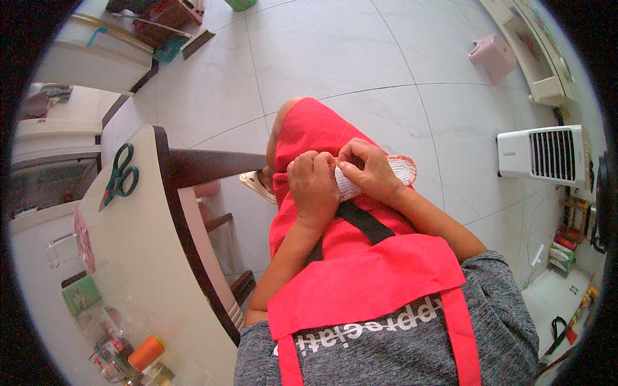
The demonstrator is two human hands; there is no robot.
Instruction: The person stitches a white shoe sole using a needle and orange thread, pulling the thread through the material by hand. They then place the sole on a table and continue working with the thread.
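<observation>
A white stitched insole or shoe sole with an orange edge (401,169) lies over the lap of a red apron (314,125). My left hand (314,186) grips its near end, fingers curled over the edge. On the other side my right hand (369,169) pinches at the orange edge with thumb and forefinger, close to the left fingertips. Whether a needle or thread is between the fingers is too small to tell. The middle of the sole is partly hidden beneath my right hand.
At left, a table (159,231) holds dark green-handled scissors (120,176), an orange thread spool (147,353) and a green box (81,295). A white air cooler (543,157) and a pink stool (492,57) stand on the tiled floor at right. A broom (197,43) lies upper left.
</observation>
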